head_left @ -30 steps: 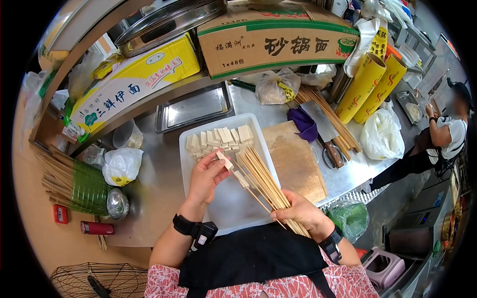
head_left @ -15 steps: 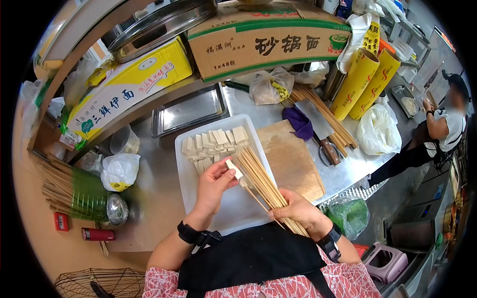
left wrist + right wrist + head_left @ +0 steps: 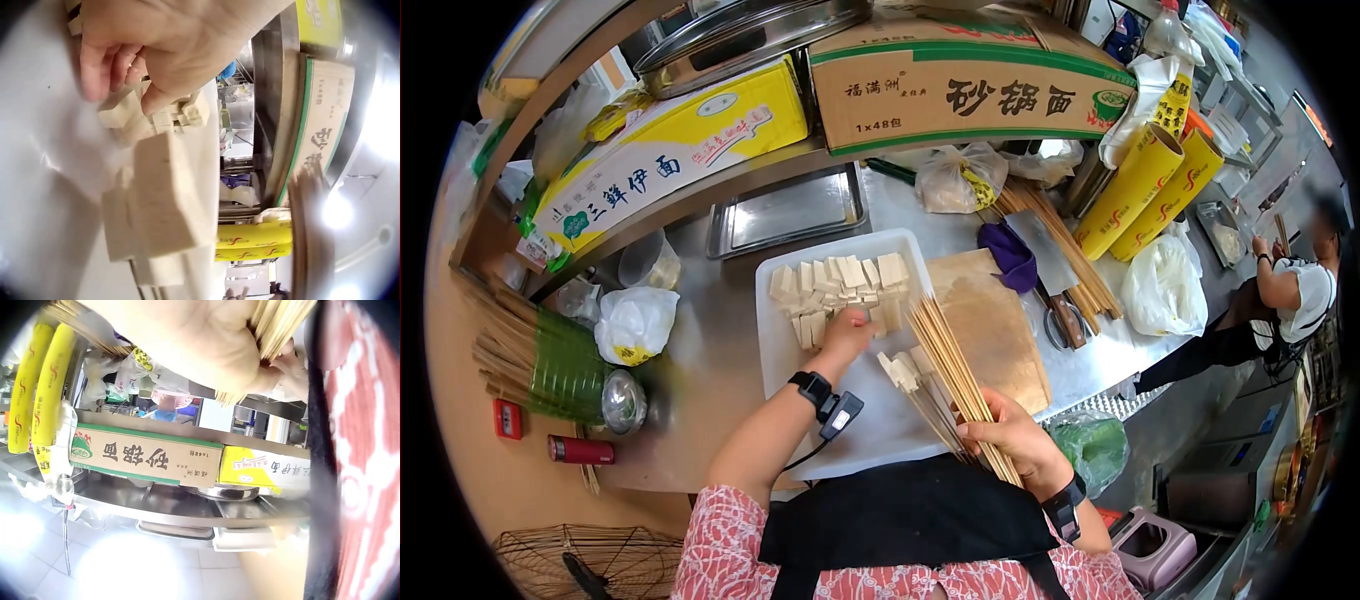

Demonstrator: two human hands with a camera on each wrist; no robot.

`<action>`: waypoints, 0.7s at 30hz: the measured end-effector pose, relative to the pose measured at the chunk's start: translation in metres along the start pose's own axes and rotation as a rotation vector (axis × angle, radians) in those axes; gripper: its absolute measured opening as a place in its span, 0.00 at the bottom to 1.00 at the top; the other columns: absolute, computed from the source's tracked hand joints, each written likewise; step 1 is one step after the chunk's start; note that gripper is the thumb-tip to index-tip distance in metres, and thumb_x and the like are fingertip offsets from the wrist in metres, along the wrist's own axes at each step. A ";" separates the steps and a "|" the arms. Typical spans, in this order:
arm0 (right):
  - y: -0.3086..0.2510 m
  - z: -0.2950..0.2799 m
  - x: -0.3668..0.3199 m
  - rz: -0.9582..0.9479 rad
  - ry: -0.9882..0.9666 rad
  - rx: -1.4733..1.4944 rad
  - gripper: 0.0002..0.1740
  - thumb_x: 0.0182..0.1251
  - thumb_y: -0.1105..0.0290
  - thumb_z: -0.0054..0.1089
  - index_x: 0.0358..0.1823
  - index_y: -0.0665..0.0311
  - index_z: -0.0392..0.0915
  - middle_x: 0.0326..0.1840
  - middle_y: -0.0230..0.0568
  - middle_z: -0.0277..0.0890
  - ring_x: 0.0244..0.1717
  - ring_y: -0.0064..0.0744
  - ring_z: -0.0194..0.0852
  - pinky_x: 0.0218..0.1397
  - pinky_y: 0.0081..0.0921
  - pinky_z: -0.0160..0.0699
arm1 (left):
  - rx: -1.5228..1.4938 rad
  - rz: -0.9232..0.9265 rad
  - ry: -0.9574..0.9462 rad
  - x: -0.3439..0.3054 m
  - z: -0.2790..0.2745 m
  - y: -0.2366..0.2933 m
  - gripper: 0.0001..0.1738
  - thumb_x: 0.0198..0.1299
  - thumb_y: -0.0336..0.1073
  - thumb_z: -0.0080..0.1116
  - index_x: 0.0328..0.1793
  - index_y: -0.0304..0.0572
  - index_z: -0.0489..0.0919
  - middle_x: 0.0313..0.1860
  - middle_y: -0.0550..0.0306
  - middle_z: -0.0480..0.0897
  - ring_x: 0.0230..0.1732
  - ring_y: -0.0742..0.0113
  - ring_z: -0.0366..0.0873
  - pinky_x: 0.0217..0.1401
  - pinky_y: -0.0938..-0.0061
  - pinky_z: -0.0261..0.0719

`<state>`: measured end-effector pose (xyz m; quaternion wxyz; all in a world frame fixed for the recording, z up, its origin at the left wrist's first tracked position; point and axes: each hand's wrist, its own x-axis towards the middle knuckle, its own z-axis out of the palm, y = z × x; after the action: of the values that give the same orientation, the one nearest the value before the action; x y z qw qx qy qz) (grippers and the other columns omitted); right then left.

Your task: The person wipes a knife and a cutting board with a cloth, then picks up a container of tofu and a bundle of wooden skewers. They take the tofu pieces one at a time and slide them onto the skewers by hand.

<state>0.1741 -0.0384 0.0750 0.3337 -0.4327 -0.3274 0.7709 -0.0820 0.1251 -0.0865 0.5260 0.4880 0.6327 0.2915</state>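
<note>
My left hand (image 3: 847, 338) reaches over the white tray (image 3: 772, 385) to the stacked tofu pieces (image 3: 837, 272). Its thumb and fingers close around one pale tofu piece (image 3: 120, 111) in the left wrist view. A bundle of bamboo skewers (image 3: 953, 365) is gripped in my right hand (image 3: 1012, 437), slanting up to the left over the tray's right side. Beside the bundle, the same hand holds a few skewers with tofu pieces (image 3: 899, 372) on their tips. These threaded tofu pieces (image 3: 165, 194) appear large in the left wrist view.
Right of the tray lies a wooden board (image 3: 990, 330), with a cleaver (image 3: 1045, 255), purple cloth (image 3: 1007, 256) and more skewers beyond. A metal tray (image 3: 788, 212) sits behind. Cartons (image 3: 975, 95) fill the shelf above. A green basket (image 3: 570, 375) of sticks stands left. Another person (image 3: 1295, 275) is at far right.
My left hand pushed a tofu piece onto a skewer, let go and moved up to the stack. The right hand's threaded skewers now show apart, left of the bundle.
</note>
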 end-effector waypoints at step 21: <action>0.001 0.003 0.005 0.006 -0.029 -0.009 0.26 0.52 0.81 0.64 0.56 0.66 0.71 0.41 0.29 0.75 0.38 0.17 0.72 0.43 0.15 0.74 | -0.800 -0.188 -0.237 -0.059 -0.036 0.061 0.23 0.59 0.26 0.49 0.63 0.42 0.68 0.50 0.53 0.75 0.47 0.61 0.76 0.54 0.67 0.79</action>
<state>0.1692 -0.0358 0.0731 0.3248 -0.4239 -0.3344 0.7765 -0.0986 0.0970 0.0001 0.7670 0.2159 0.4468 0.4067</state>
